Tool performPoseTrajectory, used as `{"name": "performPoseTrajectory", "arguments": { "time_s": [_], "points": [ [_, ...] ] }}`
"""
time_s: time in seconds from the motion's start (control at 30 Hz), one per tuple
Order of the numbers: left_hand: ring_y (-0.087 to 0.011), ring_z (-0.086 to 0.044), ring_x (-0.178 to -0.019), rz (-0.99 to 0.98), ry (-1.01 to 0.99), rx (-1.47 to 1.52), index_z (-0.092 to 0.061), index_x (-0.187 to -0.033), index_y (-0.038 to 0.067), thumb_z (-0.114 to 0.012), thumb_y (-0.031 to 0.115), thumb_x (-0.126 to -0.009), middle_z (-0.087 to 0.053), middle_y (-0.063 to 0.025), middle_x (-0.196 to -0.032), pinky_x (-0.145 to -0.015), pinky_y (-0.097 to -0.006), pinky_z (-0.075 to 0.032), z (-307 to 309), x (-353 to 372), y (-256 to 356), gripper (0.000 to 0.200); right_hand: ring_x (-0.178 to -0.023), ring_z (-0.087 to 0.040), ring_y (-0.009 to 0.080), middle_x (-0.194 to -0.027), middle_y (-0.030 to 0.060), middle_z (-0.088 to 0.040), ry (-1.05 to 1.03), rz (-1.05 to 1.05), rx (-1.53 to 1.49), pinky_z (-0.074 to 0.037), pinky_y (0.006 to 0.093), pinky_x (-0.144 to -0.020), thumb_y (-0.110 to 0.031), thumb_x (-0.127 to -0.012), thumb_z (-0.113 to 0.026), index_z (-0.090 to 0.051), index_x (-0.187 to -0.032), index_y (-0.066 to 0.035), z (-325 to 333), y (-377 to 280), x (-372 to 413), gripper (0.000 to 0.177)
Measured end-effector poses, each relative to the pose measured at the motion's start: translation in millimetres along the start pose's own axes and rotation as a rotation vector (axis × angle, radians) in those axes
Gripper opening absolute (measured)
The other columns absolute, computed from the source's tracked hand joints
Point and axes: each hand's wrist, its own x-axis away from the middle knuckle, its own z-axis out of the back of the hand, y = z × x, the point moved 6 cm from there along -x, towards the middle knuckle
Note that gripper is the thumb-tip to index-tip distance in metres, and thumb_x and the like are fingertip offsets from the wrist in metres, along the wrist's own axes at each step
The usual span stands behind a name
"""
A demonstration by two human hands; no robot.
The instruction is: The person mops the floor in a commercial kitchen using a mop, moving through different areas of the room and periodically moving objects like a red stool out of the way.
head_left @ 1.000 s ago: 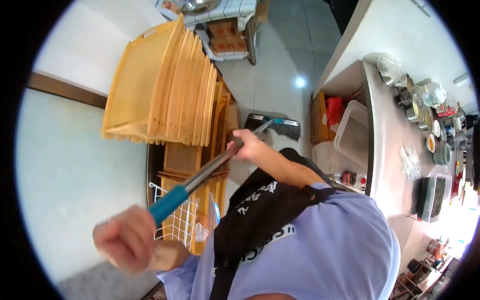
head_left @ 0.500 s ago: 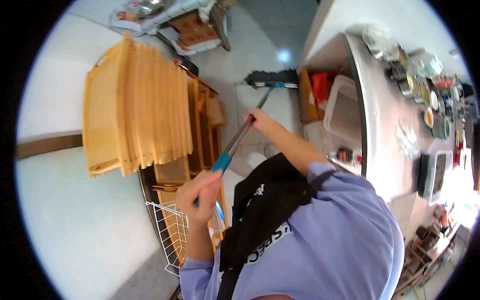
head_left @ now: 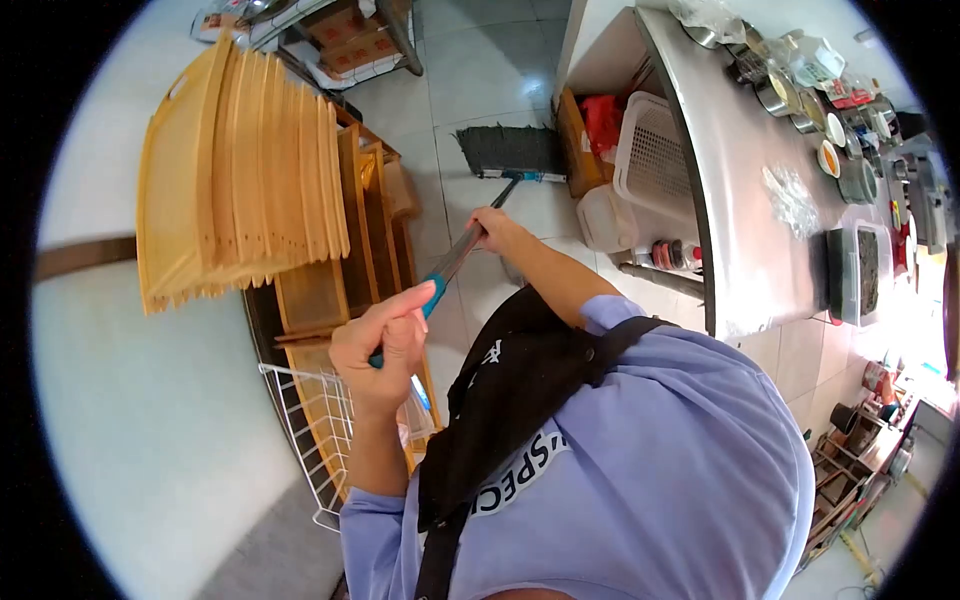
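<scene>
A working commercial kitchen or food-prep room: a long stainless-steel counter [head_left: 740, 200] is crowded with metal bowls [head_left: 775, 92] and containers [head_left: 862, 268] of ingredients, a tall stack of wooden trays [head_left: 240, 170] stands opposite, a white plastic basket [head_left: 652, 150] and cardboard boxes [head_left: 350, 45] are stored low down, and a broom [head_left: 508, 150] rests on the pale tiled floor [head_left: 480, 70], held by a person in a black apron [head_left: 520, 400]

Grey tiled floor [head_left: 480, 80] with broom [head_left: 505, 150] bristles-down, cardboard box [head_left: 572, 150] and white tub [head_left: 605, 220] alongside
</scene>
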Motion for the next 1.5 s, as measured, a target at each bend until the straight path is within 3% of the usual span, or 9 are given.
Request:
{"name": "performPoseTrajectory", "arguments": {
  "time_s": [0.2, 0.47, 0.8, 0.9, 1.03, 1.13, 1.23, 1.33, 1.5],
  "points": [
    [-0.0044, -0.038, -0.044, 0.037, 0.052, 0.033, -0.062, -0.096, -0.007, -0.050, 0.015, -0.089, -0.043, 0.0022, -0.049, -0.045, -0.0192, -0.031, 35.4, 125.1, 26.9, 0.026, -0.055, -0.043, 0.0187, -0.064, 0.0080, -0.045, -0.028, -0.026, -0.039, -0.038, 0.0344, -0.048, -0.006, -0.077, -0.051, -0.046, -0.064, -0.004, 13.6, 143.5, 36.1, 0.014],
    [-0.0035, -0.032, -0.039, -0.060, 0.119, 0.159, -0.056, -0.100, -0.012, -0.043, 0.016, -0.093, -0.038, 0.0046, -0.044, -0.043, -0.0210, -0.028, 86.0, 204.8, 101.4, 0.031, -0.066, -0.046, 0.0185, -0.074, 0.0068, -0.045, 0.048, -0.192, -0.115, -0.045, 0.0401, -0.076, -0.004, -0.078, -0.049, -0.044, -0.077, -0.004, -17.8, 257.9, 145.9, 0.005],
    [-0.0061, -0.028, -0.037, -0.476, 0.108, 0.101, -0.052, -0.106, -0.005, -0.038, 0.023, -0.094, -0.034, 0.0068, -0.042, -0.045, -0.0248, -0.032, 94.7, 252.1, 209.6, 0.033, -0.061, -0.045, 0.0185, -0.073, 0.0078, -0.043, 0.030, -0.405, -0.364, -0.047, 0.0370, -0.067, -0.004, -0.084, -0.044, -0.041, -0.078, -0.004, -74.4, 225.0, 277.9, 0.006],
    [-0.0057, -0.040, -0.039, -0.489, 0.151, 0.068, -0.053, -0.075, 0.005, -0.041, 0.024, -0.093, -0.043, 0.0060, -0.044, -0.043, -0.0211, -0.038, 97.4, 268.6, 229.0, 0.028, -0.056, -0.042, 0.0173, -0.076, 0.0088, -0.040, -0.091, -0.288, -0.371, -0.046, 0.0350, -0.062, 0.000, -0.081, -0.047, -0.036, -0.084, -0.003, -83.1, 204.1, 300.3, 0.011],
    [-0.0092, -0.050, -0.044, -0.570, 0.228, 0.159, -0.054, -0.068, 0.010, -0.050, 0.021, -0.088, -0.050, 0.0028, -0.048, -0.047, -0.0233, -0.045, 99.9, 288.3, 231.1, 0.023, -0.057, -0.040, 0.0193, -0.080, 0.0106, -0.037, -0.183, -0.276, -0.380, -0.044, 0.0352, -0.057, 0.003, -0.080, -0.046, -0.033, -0.086, -0.002, -96.9, 180.3, 306.4, 0.015],
    [-0.0121, -0.048, -0.039, -0.592, -0.130, 0.024, -0.059, -0.075, 0.006, -0.048, 0.023, -0.089, -0.052, 0.0006, -0.048, -0.045, -0.0267, -0.044, 88.1, 270.0, 213.9, 0.024, -0.054, -0.040, 0.0198, -0.072, 0.0099, -0.038, -0.165, -0.222, -0.316, -0.043, 0.0330, -0.052, 0.003, -0.078, -0.048, -0.034, -0.079, -0.001, -103.7, 154.8, 286.8, 0.015],
    [-0.0177, -0.048, -0.043, -0.388, -0.017, -0.241, -0.066, -0.076, 0.002, -0.055, 0.012, -0.078, -0.052, -0.0057, -0.051, -0.043, -0.0311, -0.039, 59.3, 232.0, 151.8, 0.015, -0.052, -0.040, 0.0186, -0.063, 0.0073, -0.037, -0.252, -0.147, -0.200, -0.042, 0.0318, -0.051, 0.001, -0.079, -0.047, -0.035, -0.073, -0.003, -87.5, 130.3, 171.2, 0.014],
    [-0.0251, -0.048, -0.054, -0.098, 0.030, -0.318, -0.066, -0.096, 0.014, -0.061, 0.008, -0.073, -0.048, -0.0060, -0.058, -0.050, -0.0345, -0.037, 32.6, 191.9, 34.7, 0.025, -0.052, -0.043, 0.0167, -0.062, 0.0071, -0.040, -0.494, -0.065, 0.019, -0.042, 0.0311, -0.048, -0.004, -0.080, -0.048, -0.037, -0.073, -0.002, -43.5, 115.0, 4.6, 0.013],
    [-0.0240, -0.050, -0.054, -0.089, 0.080, -0.188, -0.066, -0.094, 0.005, -0.061, -0.002, -0.070, -0.053, -0.0087, -0.059, -0.053, -0.0326, -0.039, 3.8, 148.9, -46.5, 0.025, -0.049, -0.048, 0.0157, -0.075, 0.0140, -0.050, -0.158, -0.284, 0.125, -0.043, 0.0217, -0.039, -0.008, -0.081, -0.050, -0.041, -0.083, 0.003, -4.8, 105.0, -88.8, 0.014]
  ]
}}
